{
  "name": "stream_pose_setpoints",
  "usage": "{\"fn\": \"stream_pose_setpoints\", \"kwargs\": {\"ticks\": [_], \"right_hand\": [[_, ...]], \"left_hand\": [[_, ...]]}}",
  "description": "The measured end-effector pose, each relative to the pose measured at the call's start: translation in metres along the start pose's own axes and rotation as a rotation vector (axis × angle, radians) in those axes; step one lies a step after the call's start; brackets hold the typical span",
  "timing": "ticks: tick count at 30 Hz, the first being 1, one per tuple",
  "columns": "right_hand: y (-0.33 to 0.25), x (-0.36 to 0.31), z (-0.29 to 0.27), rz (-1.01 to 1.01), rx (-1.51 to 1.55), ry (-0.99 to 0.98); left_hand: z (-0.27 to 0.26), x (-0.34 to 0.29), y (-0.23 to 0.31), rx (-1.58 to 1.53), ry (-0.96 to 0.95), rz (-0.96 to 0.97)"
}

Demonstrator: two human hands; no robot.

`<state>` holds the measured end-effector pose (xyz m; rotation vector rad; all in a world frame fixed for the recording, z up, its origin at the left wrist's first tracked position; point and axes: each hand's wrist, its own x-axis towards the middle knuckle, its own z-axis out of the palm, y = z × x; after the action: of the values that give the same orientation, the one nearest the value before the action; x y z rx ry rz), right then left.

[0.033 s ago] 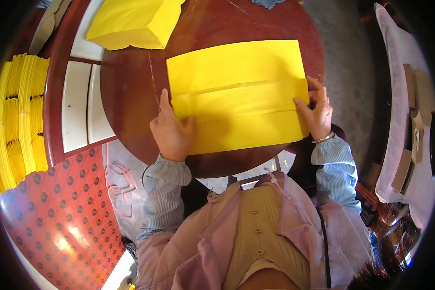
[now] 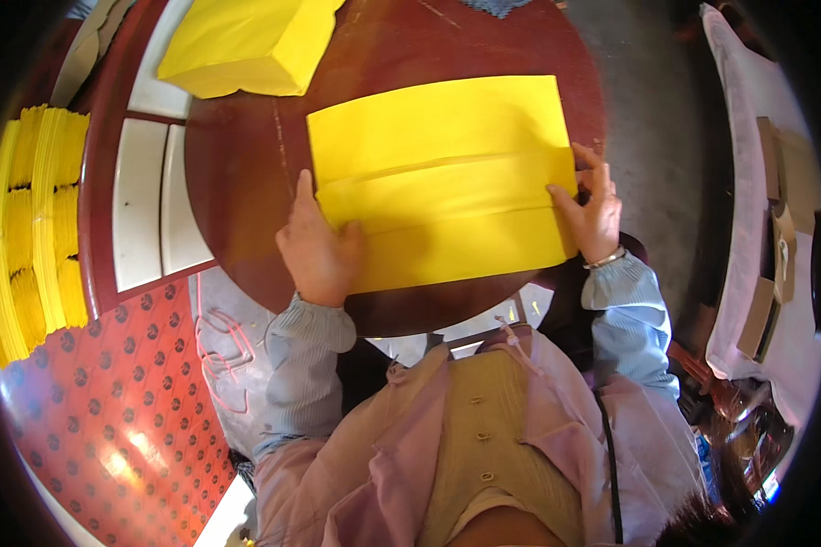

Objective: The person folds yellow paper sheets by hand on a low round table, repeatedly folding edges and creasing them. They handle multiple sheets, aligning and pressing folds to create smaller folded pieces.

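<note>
Yellow sheet (image 2: 456,228) flat on counter (image 2: 233,182). Left hand (image 2: 321,253): fingers spread, bracing left edge. Right hand (image 2: 598,219): fingers half-curled, thumb atop right edge, grip beneath hidden; likely steadies sheet.

The left hand (image 2: 319,253) points one finger forward, while the right hand (image 2: 597,217) bends its fingers (image 2: 598,170).

To my left I see a red-framed cabinet with white panels (image 2: 140,201); nearer me is a shiny red sheet (image 2: 128,392) patterned with dark round marks, beside loops of pink cord (image 2: 231,369). A blue-grey cloth (image 2: 500,7) shows at the far side of my round table (image 2: 228,173). To my right, past grey floor (image 2: 643,137), brown cardboard pieces (image 2: 784,251) lie on a pale cover (image 2: 743,109).
</note>
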<state>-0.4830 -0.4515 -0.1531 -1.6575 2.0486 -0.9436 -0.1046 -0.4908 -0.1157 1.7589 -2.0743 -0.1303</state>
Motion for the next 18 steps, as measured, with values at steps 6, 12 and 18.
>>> {"fn": "stream_pose_setpoints", "kwargs": {"ticks": [6, 12, 18], "right_hand": [[-0.005, -0.003, -0.002, -0.048, 0.003, 0.03], [-0.008, -0.004, -0.005, 0.045, -0.021, -0.021], [0.001, -0.004, -0.009, -0.027, 0.032, -0.043]], "left_hand": [[0.002, 0.001, 0.002, 0.008, 0.053, 0.305], [0.018, -0.006, 0.007, -0.208, -0.068, 0.274], [0.028, -0.023, 0.042, -0.128, -0.012, 0.051]]}}
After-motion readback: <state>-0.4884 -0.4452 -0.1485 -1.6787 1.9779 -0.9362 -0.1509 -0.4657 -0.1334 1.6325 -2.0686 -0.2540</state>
